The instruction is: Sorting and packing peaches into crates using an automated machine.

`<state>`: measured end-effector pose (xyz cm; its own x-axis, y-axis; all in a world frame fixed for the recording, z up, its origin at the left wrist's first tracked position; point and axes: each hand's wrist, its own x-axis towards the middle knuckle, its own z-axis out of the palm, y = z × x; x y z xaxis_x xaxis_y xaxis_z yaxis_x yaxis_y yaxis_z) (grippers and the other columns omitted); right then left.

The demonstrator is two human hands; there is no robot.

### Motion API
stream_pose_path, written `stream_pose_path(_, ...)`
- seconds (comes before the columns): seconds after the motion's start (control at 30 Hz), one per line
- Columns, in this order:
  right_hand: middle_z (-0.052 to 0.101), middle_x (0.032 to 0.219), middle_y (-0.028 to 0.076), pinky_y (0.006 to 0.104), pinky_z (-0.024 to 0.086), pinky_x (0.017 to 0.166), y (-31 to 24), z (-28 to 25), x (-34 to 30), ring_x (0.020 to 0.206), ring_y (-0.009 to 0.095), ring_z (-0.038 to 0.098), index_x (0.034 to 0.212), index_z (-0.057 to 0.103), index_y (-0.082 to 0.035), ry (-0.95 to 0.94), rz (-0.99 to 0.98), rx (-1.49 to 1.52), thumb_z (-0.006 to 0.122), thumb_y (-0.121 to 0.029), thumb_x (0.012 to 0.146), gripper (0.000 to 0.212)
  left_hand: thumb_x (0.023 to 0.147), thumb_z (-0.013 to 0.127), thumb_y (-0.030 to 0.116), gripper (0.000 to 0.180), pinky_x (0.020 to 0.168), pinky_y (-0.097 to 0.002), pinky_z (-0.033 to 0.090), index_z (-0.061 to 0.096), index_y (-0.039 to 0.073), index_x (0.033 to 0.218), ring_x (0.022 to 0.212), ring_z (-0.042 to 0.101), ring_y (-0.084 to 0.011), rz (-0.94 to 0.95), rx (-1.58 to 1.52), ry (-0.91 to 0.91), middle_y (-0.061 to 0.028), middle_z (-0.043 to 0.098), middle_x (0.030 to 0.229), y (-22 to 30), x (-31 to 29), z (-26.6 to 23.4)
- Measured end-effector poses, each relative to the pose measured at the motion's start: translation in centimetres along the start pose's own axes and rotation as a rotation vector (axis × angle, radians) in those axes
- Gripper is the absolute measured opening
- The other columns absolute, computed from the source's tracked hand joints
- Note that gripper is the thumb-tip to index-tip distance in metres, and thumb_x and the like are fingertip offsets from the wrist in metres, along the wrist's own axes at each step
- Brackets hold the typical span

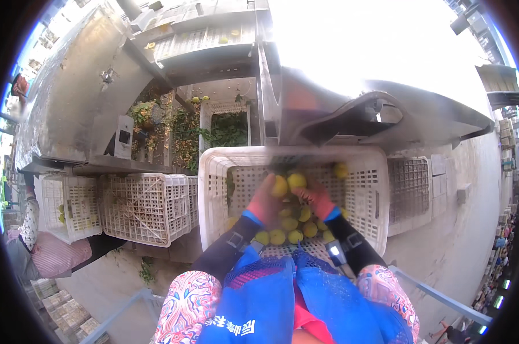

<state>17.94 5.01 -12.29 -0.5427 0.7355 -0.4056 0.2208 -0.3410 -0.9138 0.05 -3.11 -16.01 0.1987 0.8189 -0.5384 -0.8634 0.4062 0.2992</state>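
Observation:
A white perforated plastic crate (380, 198) stands before me with several round yellow-green fruits (277, 237) in it, mostly toward its near side. Both hands wear reddish gloves with blue cuffs and are over the crate. My left hand (263, 202) is closed round a yellow-green fruit (280, 186), its fingers partly hidden and blurred. Close beside it, my right hand (319, 199) has its fingers curled against another yellow-green fruit (297, 182). One more fruit (340, 170) lies by the crate's far right corner.
A metal machine housing (443, 114) stands beyond the crate. Behind it, a smaller crate (204, 129) holds green leaves, with leaf litter alongside. Stacked white crates (139, 206) stand left, near another person (53, 252). A grey crate (408, 186) is at right; blue rails (443, 298) flank me.

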Motion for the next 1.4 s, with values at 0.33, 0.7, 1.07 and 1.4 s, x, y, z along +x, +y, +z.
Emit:
stream_pose_path(0.33, 0.055, 0.14, 0.021, 0.044, 0.045, 0.105, -10.3, 2.5, -5.3, 0.127, 0.037, 0.054, 0.153, 0.04, -0.013, 0.382, -0.528, -0.542, 0.083, -0.03, 0.075, 0.09, 0.083, 0.076, 0.047, 0.073, 0.11, -0.0514, 0.042, 0.051, 0.007, 0.138, 0.129, 0.051, -0.0319, 0.348, 0.09, -0.434, -0.0154, 0.049, 0.144, 5.0, -5.2, 9.8)
stream_pose_path(0.7, 0.057, 0.132, 0.024, 0.0476, 0.049, 0.093, -12.6, 4.7, -6.0, 0.114, 0.044, 0.058, 0.148, 0.041, -0.007, 0.652, -0.62, -0.564, 0.075, -0.018, 0.079, 0.079, 0.086, 0.067, 0.063, 0.083, 0.116, -0.0463, 0.033, 0.049, 0.005, 0.141, 0.133, 0.047, -0.0287, 0.588, 0.098, -0.321, -0.0108, 0.051, 0.143, 3.0, -6.8, 14.6)
stream_pose_path(1.07, 0.061, 0.119, 0.025, 0.0539, 0.042, 0.102, -15.2, 0.4, -1.4, 0.109, 0.047, 0.057, 0.132, 0.052, 0.004, 0.716, -0.771, -0.871, 0.067, -0.016, 0.082, 0.056, 0.091, 0.06, 0.062, 0.073, 0.12, -0.0453, 0.026, 0.05, 0.009, 0.142, 0.141, 0.039, -0.03, 0.59, 0.109, -0.377, -0.0092, 0.046, 0.15, 3.6, -3.5, 13.7)
stream_pose_path(1.4, 0.063, 0.121, 0.02, 0.0555, 0.042, 0.096, -14.5, -1.8, 0.9, 0.109, 0.042, 0.059, 0.127, 0.059, -0.003, 0.708, -0.816, -0.94, 0.073, -0.035, 0.082, 0.057, 0.085, 0.073, 0.056, 0.073, 0.092, -0.0385, 0.048, 0.049, 0.013, 0.138, 0.112, 0.055, -0.022, 0.364, 0.142, -0.256, -0.0075, 0.053, 0.132, 4.5, -5.7, 14.8)
